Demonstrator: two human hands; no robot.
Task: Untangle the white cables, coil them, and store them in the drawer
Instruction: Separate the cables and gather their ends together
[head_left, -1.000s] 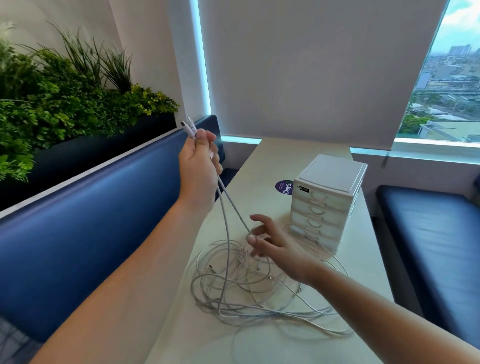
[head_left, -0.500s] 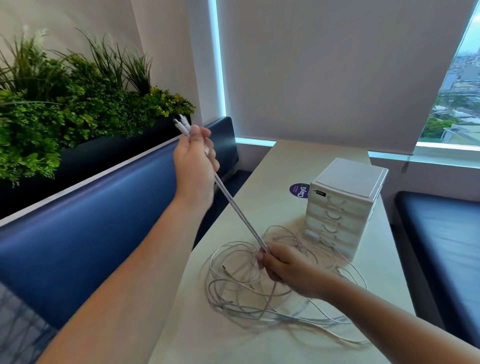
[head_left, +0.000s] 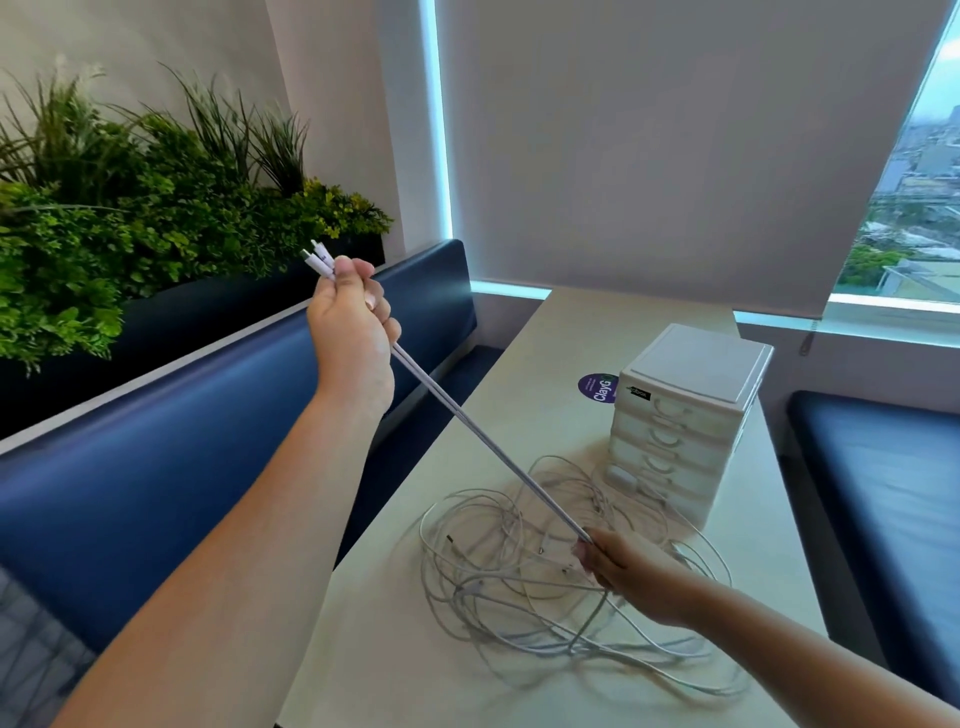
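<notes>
A tangle of white cables (head_left: 498, 587) lies in loose loops on the pale table (head_left: 524, 384). My left hand (head_left: 350, 322) is raised over the table's left edge and grips two cable ends, their plugs (head_left: 316, 258) sticking up past my fingers. From that hand two strands (head_left: 483, 447) run taut and side by side down to my right hand (head_left: 631, 574), which pinches them just above the pile. A small white drawer unit (head_left: 685, 415) with several shut drawers stands behind the pile on the right.
A purple round sticker (head_left: 597, 387) sits on the table beside the drawer unit. Blue benches (head_left: 156, 457) flank the table, with a planter of green plants (head_left: 130, 208) behind the left one. A blind and window close off the far end.
My right hand has closed on the two strands and slid down toward the pile, pulling them straight and taut. My left hand still holds the plug ends up.
</notes>
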